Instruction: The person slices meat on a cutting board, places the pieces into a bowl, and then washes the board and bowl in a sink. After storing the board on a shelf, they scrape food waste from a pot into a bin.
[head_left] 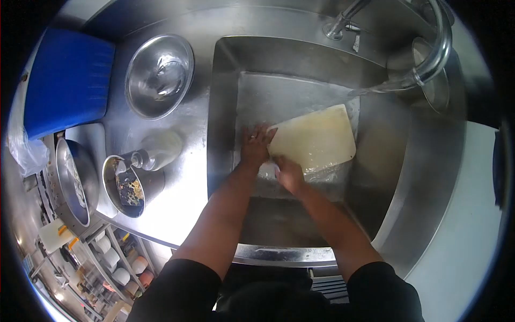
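Note:
A pale cutting board [316, 137] lies at a slant inside the steel sink [289, 53], its surface wet near the lower edge. At the board's left end is my left hand [256, 145], its thumb on the board and its fingers over the edge, holding it. Just below, my right hand [289, 174] is closed and slightly blurred, close to the board's lower left part. A small whitish, pink-edged thing shows at its fingers; what it is I cannot make out. Water comes from the bent faucet [434, 53] towards the board's far side.
Left of the sink stand a steel bowl [159, 78], a clear bottle [158, 150] and a steel pot [123, 188] with food scraps. Farther left are a blue bin [70, 80] and another metal bowl [75, 182]. A metal container [429, 75] stands behind the faucet.

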`<state>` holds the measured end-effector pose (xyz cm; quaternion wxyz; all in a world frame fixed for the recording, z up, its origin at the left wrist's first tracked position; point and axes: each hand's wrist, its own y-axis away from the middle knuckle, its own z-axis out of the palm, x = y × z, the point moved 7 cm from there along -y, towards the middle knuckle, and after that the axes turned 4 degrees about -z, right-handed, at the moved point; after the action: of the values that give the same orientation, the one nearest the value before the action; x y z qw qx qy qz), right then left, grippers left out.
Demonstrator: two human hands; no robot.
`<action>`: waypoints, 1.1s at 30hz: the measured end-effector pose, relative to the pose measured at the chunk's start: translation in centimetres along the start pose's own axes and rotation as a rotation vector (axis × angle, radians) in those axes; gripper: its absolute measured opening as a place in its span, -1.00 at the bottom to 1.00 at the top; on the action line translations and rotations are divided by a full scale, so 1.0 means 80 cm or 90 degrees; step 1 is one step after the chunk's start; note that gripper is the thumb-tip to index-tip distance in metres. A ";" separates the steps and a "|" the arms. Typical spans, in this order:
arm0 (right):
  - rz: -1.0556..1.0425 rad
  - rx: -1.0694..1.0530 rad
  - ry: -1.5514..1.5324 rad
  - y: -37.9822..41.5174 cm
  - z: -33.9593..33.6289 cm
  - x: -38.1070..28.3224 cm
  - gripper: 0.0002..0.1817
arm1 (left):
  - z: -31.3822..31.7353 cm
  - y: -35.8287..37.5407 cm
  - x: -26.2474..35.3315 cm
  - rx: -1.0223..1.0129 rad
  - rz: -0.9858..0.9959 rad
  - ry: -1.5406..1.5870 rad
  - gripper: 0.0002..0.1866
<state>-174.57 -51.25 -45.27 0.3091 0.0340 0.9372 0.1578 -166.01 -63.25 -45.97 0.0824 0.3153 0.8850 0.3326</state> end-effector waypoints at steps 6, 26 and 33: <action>0.074 0.076 0.165 0.049 -0.062 0.163 -0.61 | -0.008 0.008 0.008 0.003 -0.005 -0.050 0.27; 0.189 0.062 -0.070 0.056 -0.150 0.064 -0.59 | -0.001 -0.034 -0.013 0.153 -0.166 0.463 -0.05; 0.128 0.587 0.077 0.152 -0.513 -0.040 -0.59 | 0.017 -0.046 -0.005 0.189 -0.265 0.574 -0.19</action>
<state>-196.59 -51.54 -8.48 0.1897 0.2492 0.9180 -0.2435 -167.08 -64.91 -49.38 -0.2887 -0.0336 0.9141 0.2826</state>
